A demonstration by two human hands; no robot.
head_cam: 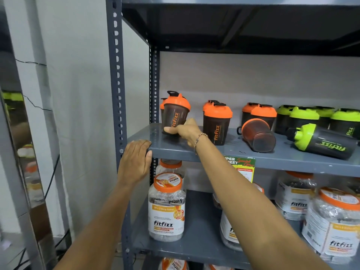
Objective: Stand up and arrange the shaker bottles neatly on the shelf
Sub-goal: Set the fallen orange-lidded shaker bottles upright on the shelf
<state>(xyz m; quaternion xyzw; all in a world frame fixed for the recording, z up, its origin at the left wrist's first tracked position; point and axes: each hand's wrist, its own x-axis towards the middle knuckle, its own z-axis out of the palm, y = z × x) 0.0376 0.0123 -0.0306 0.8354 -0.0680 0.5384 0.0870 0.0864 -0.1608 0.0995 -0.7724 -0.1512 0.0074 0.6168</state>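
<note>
On the grey shelf point(175, 151) my right hand point(187, 130) grips the base of a dark shaker bottle with an orange lid point(175, 112), tilted slightly at the far left. Another orange-lid shaker point(217, 123) stands upright beside it, with more upright ones behind. One orange-lid shaker point(257, 135) lies on its side in the middle. A green-lid shaker point(321, 143) lies on its side at the right, in front of several upright green-lid shakers point(303, 117). My left hand point(135, 160) rests flat over the shelf's front left corner, holding nothing.
The lower shelf holds several fitfizz jars with orange lids point(166, 207). A perforated steel upright point(116, 75) frames the left side. A green and yellow price tag point(243, 168) hangs from the shelf's front edge. The upper shelf board point(233, 26) hangs close overhead.
</note>
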